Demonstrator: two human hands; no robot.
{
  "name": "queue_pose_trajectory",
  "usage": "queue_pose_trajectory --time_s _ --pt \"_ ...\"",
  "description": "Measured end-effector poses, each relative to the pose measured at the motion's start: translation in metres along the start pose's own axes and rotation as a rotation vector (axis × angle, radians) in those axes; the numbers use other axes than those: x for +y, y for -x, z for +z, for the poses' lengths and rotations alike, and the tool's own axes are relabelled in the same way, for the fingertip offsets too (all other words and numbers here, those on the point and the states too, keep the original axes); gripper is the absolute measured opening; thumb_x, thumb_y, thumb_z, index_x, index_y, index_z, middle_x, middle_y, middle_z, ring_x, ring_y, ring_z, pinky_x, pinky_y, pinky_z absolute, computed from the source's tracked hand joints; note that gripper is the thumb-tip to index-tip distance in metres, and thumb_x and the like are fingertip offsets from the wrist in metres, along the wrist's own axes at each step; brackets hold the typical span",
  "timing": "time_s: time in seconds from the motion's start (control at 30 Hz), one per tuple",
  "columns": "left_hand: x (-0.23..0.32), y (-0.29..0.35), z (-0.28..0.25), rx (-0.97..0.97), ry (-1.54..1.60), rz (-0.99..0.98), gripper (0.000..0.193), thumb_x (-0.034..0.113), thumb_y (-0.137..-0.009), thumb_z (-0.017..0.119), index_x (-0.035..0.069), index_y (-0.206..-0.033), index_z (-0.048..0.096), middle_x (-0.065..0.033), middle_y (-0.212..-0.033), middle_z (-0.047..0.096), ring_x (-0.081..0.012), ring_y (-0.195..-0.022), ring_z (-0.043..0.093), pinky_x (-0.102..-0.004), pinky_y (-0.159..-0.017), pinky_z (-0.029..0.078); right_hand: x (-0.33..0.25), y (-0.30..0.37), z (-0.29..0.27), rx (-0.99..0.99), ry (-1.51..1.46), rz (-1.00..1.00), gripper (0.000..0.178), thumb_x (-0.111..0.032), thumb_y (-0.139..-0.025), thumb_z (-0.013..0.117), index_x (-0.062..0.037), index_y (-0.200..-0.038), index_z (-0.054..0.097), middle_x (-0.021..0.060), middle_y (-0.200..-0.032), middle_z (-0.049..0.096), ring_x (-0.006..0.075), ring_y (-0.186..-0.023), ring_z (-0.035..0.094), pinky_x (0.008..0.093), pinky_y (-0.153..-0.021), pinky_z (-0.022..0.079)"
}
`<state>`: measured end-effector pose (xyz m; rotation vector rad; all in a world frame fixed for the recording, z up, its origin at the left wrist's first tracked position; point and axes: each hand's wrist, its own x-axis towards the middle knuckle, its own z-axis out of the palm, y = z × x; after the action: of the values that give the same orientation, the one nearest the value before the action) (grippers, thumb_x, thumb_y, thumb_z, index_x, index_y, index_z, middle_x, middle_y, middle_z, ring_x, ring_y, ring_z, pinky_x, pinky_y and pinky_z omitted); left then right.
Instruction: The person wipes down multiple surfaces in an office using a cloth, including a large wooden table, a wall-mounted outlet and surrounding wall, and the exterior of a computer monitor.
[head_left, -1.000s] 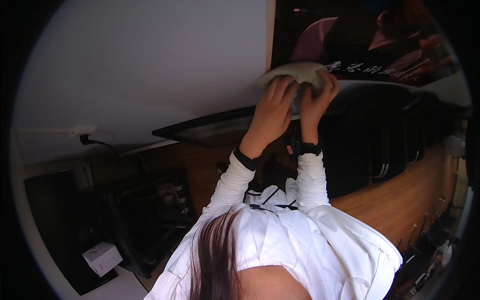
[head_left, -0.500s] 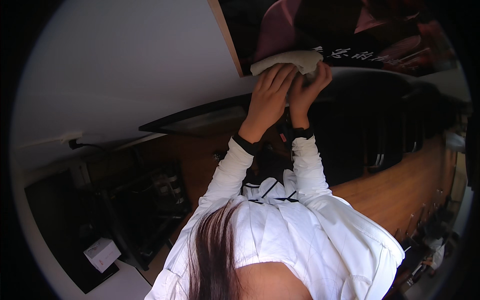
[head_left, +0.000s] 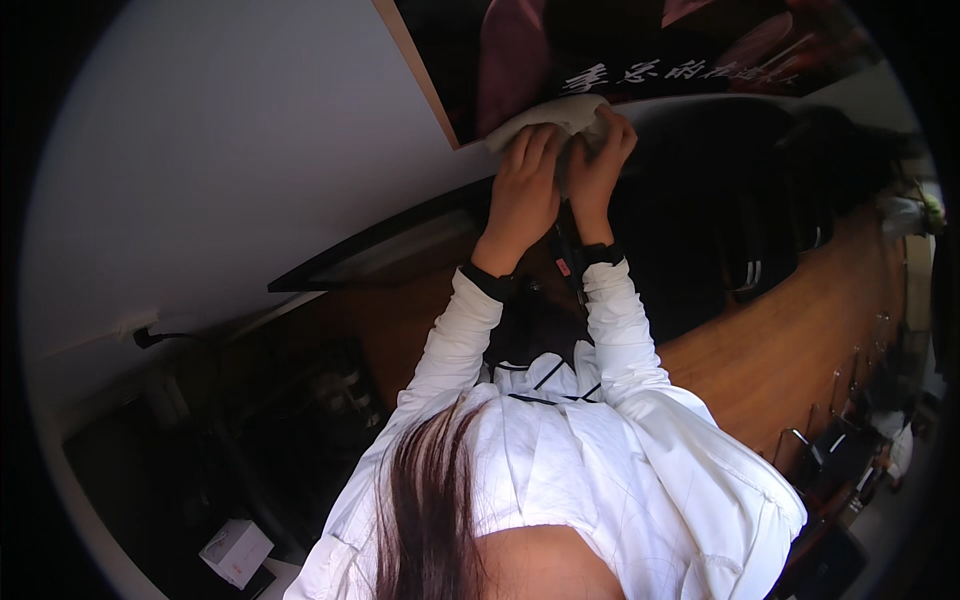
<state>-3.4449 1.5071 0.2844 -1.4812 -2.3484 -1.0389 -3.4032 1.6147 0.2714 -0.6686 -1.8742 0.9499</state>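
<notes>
A pale, folded cloth [head_left: 545, 113] is bunched between my two hands at the lower edge of a dark picture [head_left: 450, 60] on the wall. My left hand [head_left: 520, 200] presses on the cloth's left part, fingers together and bent over it. My right hand [head_left: 600, 170] grips the right end of the cloth, its fingers curled around the edge. Some of my fingertips are hidden in the folds. The picture has a thin wooden frame [head_left: 415, 65], pinkish shapes and pale lettering above the cloth.
A dark-framed panel [head_left: 390, 238] leans out below the wall [head_left: 250, 120]. Black chairs [head_left: 690, 230] stand right, over a brown wooden surface [head_left: 770, 300]. At lower left are a white box [head_left: 236, 552] and a black plug with a cable [head_left: 148, 338].
The view has shifted, so the picture appears farther left. My hands and the cloth sit a little lower against it, and more of the lettering shows above the cloth.
</notes>
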Motion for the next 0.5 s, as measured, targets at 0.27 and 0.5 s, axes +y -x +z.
queue_pose_trajectory --time_s 0.27,0.5 --pt "-0.012 0.006 0.01 0.011 0.021 0.045 0.06 -0.002 -0.067 0.066 -0.006 -0.125 0.05 -0.0162 -0.135 0.045 -0.0345 -0.129 0.038 -0.045 -0.104 0.037 0.022 0.028 0.011 -0.026 0.063 0.056 0.058 0.005 -0.081 0.056 -0.0036 -0.136 0.038 0.0209 -0.133 0.032 0.0392 -0.122 0.04 0.042 -0.102 0.038" --pt "-0.022 0.012 0.02 0.055 0.018 -0.005 0.057 0.001 -0.067 0.068 -0.007 -0.121 0.052 -0.0158 -0.134 0.046 -0.0352 -0.128 0.039 -0.0451 -0.104 0.036 0.027 0.031 0.017 -0.116 -0.008 0.102 0.06 0.002 -0.08 0.059 -0.0012 -0.136 0.036 0.0224 -0.132 0.033 0.0398 -0.123 0.039 0.0422 -0.103 0.037"
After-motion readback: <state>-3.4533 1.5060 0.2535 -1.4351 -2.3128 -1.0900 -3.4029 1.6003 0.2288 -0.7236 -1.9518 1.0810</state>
